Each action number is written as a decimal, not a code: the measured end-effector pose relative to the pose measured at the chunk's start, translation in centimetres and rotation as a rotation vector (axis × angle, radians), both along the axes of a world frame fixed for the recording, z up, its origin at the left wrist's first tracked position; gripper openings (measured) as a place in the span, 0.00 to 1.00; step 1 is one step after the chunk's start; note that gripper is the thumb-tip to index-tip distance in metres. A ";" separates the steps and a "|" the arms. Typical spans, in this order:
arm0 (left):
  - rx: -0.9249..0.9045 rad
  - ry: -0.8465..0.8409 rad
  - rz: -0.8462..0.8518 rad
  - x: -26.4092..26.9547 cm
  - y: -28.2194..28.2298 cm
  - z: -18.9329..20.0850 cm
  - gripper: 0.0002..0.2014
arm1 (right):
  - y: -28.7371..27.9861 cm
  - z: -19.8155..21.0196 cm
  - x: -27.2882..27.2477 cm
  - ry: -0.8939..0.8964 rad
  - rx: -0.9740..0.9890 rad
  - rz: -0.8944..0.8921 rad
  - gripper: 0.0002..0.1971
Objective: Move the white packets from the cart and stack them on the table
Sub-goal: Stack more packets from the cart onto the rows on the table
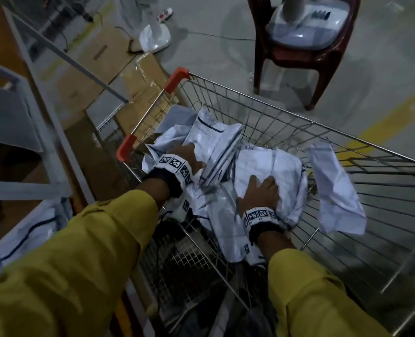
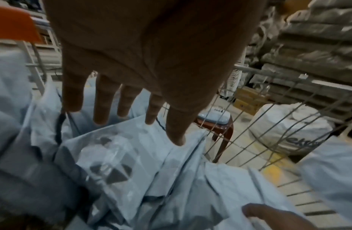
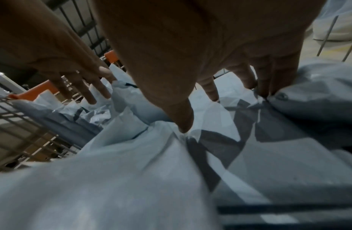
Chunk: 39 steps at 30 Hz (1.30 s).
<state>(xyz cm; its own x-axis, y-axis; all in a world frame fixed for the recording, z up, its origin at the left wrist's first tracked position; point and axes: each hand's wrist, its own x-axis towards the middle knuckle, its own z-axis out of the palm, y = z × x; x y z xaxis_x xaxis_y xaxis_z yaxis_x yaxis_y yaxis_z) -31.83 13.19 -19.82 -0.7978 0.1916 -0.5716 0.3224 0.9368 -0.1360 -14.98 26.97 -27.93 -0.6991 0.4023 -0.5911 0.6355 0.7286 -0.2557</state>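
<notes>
Little can be read here. In the left wrist view a large white sack (image 2: pixel 289 133) standing on the floor beyond the cart's wire wall carries dark lettering; only the fragment "ek" shows, the rest cut off by a packet. The square black-and-white coded markers on the wristbands (image 1: pixel 174 164) carry patterns, not readable text.

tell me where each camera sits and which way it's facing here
Head: on the person's head, looking down into the wire cart of white packets; both yellow sleeves, left hand and right hand show.
Left wrist: along the left hand's straight fingers toward the cart's far side and a red chair.
Right wrist: along the right hand, fingertips on packets; the left hand shows too.
Shared: head and left wrist both show the chair.
</notes>
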 end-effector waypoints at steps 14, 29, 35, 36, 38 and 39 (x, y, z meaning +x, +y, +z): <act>-0.151 0.146 0.179 0.7 0.2 -7.7 0.44 | 0.1 -2.0 1.1 -0.067 0.057 0.065 0.66; -0.122 0.250 0.182 1.1 1.8 -7.2 0.30 | 0.8 -0.2 1.8 0.025 -0.097 -0.095 0.49; -0.110 0.231 0.075 1.9 2.0 -5.9 0.32 | 1.3 2.6 2.7 0.103 -0.146 -0.110 0.42; -0.083 0.247 0.054 1.8 1.9 -5.6 0.30 | 1.5 3.2 2.9 0.123 -0.160 -0.120 0.41; -0.019 0.245 0.054 1.7 2.3 -4.3 0.28 | 2.1 4.9 3.2 0.152 -0.164 -0.129 0.39; -0.015 0.251 0.031 2.0 2.3 -3.3 0.28 | 2.4 5.8 3.3 0.160 -0.153 -0.125 0.38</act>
<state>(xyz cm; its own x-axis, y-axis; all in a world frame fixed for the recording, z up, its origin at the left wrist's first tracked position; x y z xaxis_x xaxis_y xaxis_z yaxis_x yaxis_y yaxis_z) -29.84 15.52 -23.15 -0.9206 0.1582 -0.3571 0.2483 0.9428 -0.2223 -11.66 29.37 -22.11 -0.7388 0.4059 -0.5380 0.6611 0.5916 -0.4616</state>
